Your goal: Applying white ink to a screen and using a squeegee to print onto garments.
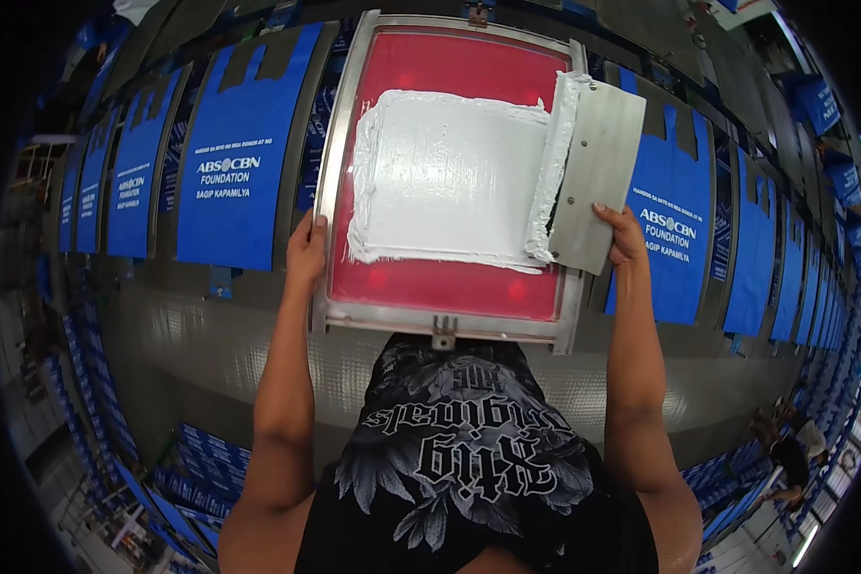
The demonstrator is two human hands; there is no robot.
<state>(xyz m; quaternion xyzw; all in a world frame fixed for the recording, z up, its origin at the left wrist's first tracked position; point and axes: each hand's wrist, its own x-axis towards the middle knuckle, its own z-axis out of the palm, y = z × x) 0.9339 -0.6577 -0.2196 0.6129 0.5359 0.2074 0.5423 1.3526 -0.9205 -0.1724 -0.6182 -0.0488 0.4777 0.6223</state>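
Observation:
A screen-printing frame [456,325] with red mesh [450,59] and a broad patch of white ink [450,177] spans the upper middle. My left hand [305,244] is closed on the frame's left metal rail. My right hand [624,232] grips the lower right edge of a metal squeegee [607,143], which lies along the frame's right side with thick white ink along its inner edge.
Rows of blue printed pieces [228,115] on grey boards run off to left and right. Below them is a grey floor [182,335], with further stacked blue racks [191,459] beyond. People [792,454] are at the lower right, away from my hands.

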